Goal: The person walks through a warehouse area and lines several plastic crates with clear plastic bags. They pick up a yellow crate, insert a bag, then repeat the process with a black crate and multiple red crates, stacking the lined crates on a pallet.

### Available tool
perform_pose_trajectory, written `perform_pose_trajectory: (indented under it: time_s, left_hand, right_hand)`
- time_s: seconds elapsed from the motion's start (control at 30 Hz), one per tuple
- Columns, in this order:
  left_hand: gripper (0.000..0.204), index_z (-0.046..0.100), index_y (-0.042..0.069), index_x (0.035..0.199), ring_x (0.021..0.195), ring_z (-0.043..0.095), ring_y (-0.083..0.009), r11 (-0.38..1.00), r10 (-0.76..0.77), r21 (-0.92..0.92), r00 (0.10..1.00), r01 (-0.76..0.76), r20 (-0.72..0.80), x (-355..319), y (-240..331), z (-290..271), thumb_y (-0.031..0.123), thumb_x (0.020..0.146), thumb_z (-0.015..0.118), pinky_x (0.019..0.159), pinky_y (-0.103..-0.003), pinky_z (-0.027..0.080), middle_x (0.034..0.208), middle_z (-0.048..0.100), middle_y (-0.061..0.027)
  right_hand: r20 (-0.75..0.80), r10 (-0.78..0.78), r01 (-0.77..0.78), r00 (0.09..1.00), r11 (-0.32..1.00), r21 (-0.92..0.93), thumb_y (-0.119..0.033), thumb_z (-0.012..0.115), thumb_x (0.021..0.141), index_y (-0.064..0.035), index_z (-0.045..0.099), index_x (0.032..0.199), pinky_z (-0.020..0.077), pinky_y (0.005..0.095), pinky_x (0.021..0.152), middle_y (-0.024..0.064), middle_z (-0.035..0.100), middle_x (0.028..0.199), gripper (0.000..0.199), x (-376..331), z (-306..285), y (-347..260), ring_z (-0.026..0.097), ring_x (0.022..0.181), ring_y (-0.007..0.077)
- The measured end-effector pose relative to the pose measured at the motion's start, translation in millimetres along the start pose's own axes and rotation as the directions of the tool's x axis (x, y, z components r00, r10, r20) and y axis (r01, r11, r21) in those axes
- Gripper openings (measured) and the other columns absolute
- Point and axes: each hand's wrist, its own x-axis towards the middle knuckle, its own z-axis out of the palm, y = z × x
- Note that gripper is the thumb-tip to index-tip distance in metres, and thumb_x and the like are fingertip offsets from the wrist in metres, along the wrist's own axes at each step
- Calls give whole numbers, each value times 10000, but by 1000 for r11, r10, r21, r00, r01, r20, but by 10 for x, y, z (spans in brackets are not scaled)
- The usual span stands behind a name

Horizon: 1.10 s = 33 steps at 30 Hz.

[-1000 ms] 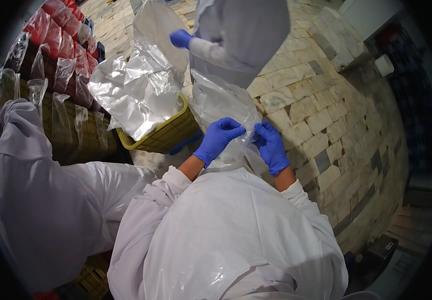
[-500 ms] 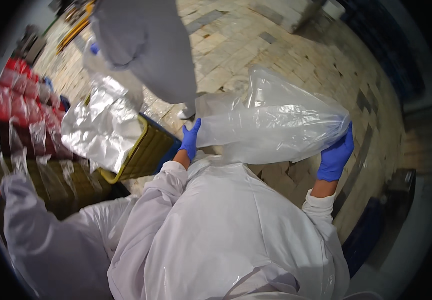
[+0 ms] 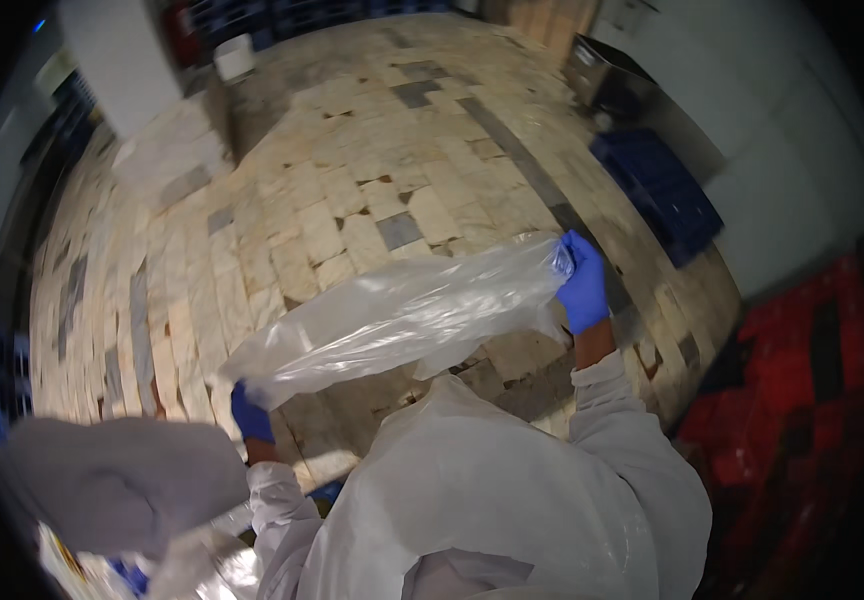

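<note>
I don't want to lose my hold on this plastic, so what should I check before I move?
1. Right grip: ok; the right hand is closed on one gathered end of the plastic.
2. Left grip: cannot tell; the left hand is at the other end, but its fingers are hard to make out.
3. Plastic spread between both hands: ok, drawn out lengthwise.
4. Plastic smooth: not ok; folds run along it.
5. Opening found: cannot tell; no open mouth shows clearly.
6. Room at left: not ok; a co-worker is close by.
</note>
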Motion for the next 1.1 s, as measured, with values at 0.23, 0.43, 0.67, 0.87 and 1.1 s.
perform_pose_trajectory:
  time_s: [0.23, 0.43, 0.67, 0.87, 1.1]
  left_hand:
    - [290, 552, 25, 1144, 955, 560, -246, 837, 345, 515, 908, -185, -236, 1035, 897, -276, 176, 900, 506, 831, -365, 465, 1130, 573, -132]
    - [315, 557, -5, 1148, 931, 577, -256, 671, 696, 464, 707, -579, -124, 283, 1158, 2037, 114, 858, 521, 823, -379, 476, 1106, 600, -159]
    - [366, 590, 11, 1081, 988, 530, -184, 703, 211, 140, 392, -698, 895, -1714, -381, 4785, 51, 768, 403, 848, -281, 410, 1103, 603, -85]
    - [322, 617, 0, 1072, 785, 512, -109, 909, -214, 37, -389, -415, 896, -4556, -1445, 5782, 198, 845, 503, 741, -249, 404, 906, 582, -26]
    - [234, 631, 5, 1021, 759, 527, -80, 760, -629, 511, -255, -401, 735, -5865, -2693, 5859, 180, 867, 612, 677, -218, 432, 902, 606, -20]
  right_hand:
    - [-188, -283, 288, 941, 958, -1, -117, 522, 878, -55, 610, 1027, 470, 297, 792, 48, 638, 928, 184, -308, -1297, -1263, 576, 834, 136]
    - [-142, -437, 384, 888, 875, -294, -75, 541, 857, -8, 482, 1280, 477, 251, 836, 123, 645, 1019, 433, -1331, -1855, -2140, 611, 889, 146]
    - [-274, -577, 424, 769, 782, -458, -39, 572, 848, -46, 456, 1324, 457, 191, 708, 123, 661, 1017, 490, -2119, -2471, -2353, 595, 771, 87]
    - [-425, -637, 417, 643, 757, -504, -38, 638, 802, -106, 465, 1330, 437, 196, 684, 0, 607, 842, 560, -2628, -2994, -2357, 552, 738, 73]
    - [-413, -397, 333, 820, 917, -219, -101, 548, 886, -113, 420, 1363, 451, 207, 684, 48, 655, 947, 494, -2513, -3128, -1954, 557, 725, 69]
